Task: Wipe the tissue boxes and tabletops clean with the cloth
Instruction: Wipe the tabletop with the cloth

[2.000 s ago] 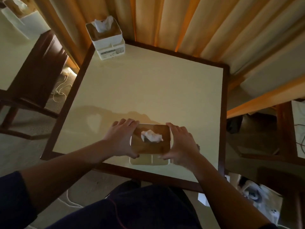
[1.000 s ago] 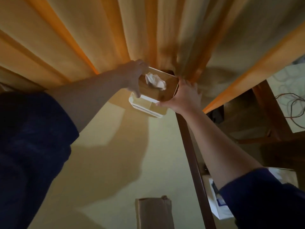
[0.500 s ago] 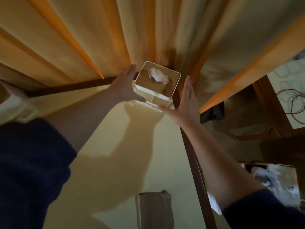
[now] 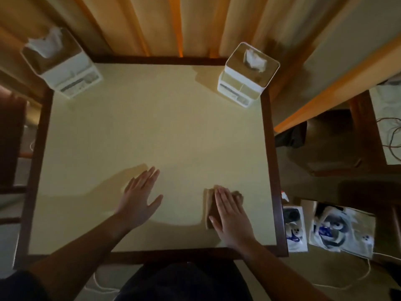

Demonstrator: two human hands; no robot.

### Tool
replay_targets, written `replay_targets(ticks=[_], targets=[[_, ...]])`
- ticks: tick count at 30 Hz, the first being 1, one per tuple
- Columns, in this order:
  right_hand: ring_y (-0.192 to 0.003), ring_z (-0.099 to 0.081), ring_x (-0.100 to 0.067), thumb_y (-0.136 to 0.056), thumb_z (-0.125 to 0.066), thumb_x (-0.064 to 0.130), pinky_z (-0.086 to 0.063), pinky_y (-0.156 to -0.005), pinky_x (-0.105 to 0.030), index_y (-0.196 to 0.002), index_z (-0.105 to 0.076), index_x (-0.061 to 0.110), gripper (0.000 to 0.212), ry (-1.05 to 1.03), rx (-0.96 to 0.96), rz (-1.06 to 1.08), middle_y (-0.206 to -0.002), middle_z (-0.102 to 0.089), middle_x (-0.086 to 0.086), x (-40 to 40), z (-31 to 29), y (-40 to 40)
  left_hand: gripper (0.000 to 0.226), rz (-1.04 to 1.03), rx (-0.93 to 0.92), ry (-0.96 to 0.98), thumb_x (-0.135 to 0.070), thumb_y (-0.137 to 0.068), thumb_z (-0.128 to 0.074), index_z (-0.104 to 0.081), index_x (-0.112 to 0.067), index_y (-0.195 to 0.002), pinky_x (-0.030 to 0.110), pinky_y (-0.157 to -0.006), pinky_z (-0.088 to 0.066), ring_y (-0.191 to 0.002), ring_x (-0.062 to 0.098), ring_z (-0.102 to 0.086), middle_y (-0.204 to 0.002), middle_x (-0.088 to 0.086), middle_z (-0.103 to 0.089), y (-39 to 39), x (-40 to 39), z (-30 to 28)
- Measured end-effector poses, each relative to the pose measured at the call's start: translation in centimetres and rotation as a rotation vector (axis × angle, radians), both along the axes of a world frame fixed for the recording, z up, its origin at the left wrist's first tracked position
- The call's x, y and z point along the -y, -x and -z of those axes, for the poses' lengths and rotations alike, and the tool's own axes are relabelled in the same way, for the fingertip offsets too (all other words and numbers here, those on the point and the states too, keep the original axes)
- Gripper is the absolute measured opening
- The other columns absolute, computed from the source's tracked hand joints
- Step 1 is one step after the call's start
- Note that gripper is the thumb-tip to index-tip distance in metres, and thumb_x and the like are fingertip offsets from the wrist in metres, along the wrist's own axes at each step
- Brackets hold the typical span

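A cream tabletop (image 4: 156,131) with a dark wooden rim fills the middle of the view. One white tissue box (image 4: 247,72) with a wooden lid stands at its far right corner. A second tissue box (image 4: 63,66) stands at the far left corner. My right hand (image 4: 231,213) lies flat with straight fingers on a folded brown cloth (image 4: 211,208) near the front right of the table. My left hand (image 4: 138,198) rests flat on the bare tabletop, fingers spread, holding nothing.
Orange and cream curtains (image 4: 180,25) hang behind the table. A dark chair (image 4: 10,137) stands at the left. On the floor to the right lie printed bags (image 4: 342,231) and a white cable. Another table (image 4: 386,127) with wires sits at the far right.
Both hands let go of the tissue box at the far right corner and came back to the front of the table. My right hand now presses the cloth.
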State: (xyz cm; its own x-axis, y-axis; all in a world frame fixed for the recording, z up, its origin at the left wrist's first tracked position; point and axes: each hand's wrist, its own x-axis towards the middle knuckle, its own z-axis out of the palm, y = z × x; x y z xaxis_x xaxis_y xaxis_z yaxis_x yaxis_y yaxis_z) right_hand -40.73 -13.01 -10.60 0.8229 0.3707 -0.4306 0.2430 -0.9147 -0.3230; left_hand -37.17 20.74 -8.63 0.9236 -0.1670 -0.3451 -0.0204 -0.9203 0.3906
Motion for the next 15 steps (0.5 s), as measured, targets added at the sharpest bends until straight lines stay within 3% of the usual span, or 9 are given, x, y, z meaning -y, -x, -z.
replay_targets(ticks=[7,15], targets=[[-0.161,0.023,-0.022,-0.11,-0.015,0.056,0.001,-0.131,-0.052,-0.166,0.02,0.021,0.074,0.161,0.092,0.038,-0.174,0.023,-0.001,-2.4,1.5,2.7,0.079,-0.207,-0.022,-0.059,-0.058,-0.1,-0.028,-0.004,-0.024,-0.167,0.046,-0.129,0.003,-0.159,0.013,0.007,-0.173,-0.009,0.002,8.5,-5.0,1.4],[-0.163,0.012,-0.024,-0.109,-0.02,0.055,0.001,-0.131,-0.053,-0.169,0.006,0.023,0.073,0.101,0.076,0.043,-0.177,0.01,-0.003,-10.0,1.8,9.0,0.079,-0.285,-0.014,-0.139,-0.057,-0.102,-0.023,-0.001,-0.017,-0.167,0.053,-0.129,0.004,-0.16,0.018,0.012,-0.173,-0.005,0.008,12.9,-10.9,3.2]])
